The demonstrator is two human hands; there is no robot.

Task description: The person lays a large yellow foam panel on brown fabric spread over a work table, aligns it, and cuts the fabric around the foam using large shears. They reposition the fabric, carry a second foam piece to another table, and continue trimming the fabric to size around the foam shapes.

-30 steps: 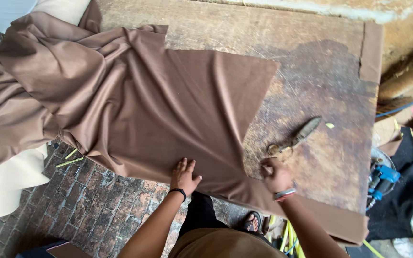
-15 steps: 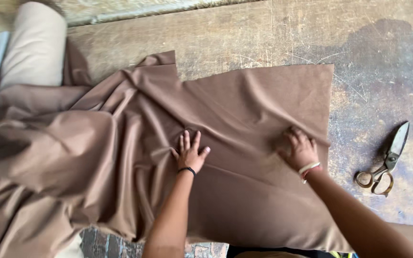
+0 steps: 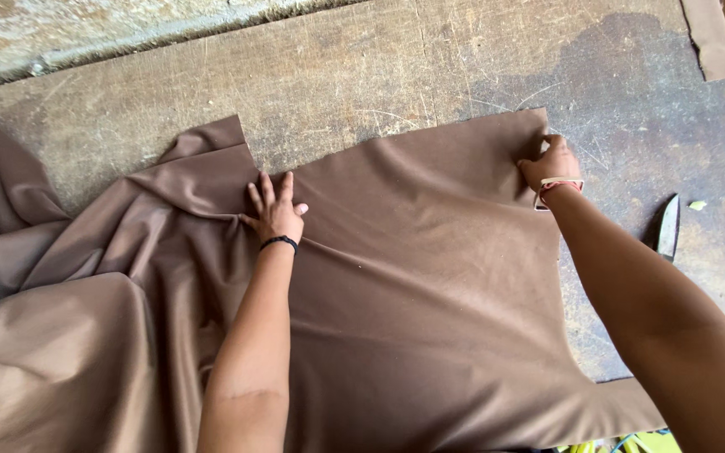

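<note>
Two hands on brown cloth [image 3: 413, 277] over a worn bench [image 3: 362, 75].
Left hand [image 3: 277, 214]: grip open, fingers spread flat on folds. Right hand [image 3: 551, 166]: grip closed, pinching the cloth's far corner.

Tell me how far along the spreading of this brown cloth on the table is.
The right part of the brown cloth already lies flat on the wooden table. In hand: the left hand presses its middle while the right hand grips the far corner. Left: the bunched folds on the left side; the scissors lie untouched.
</note>
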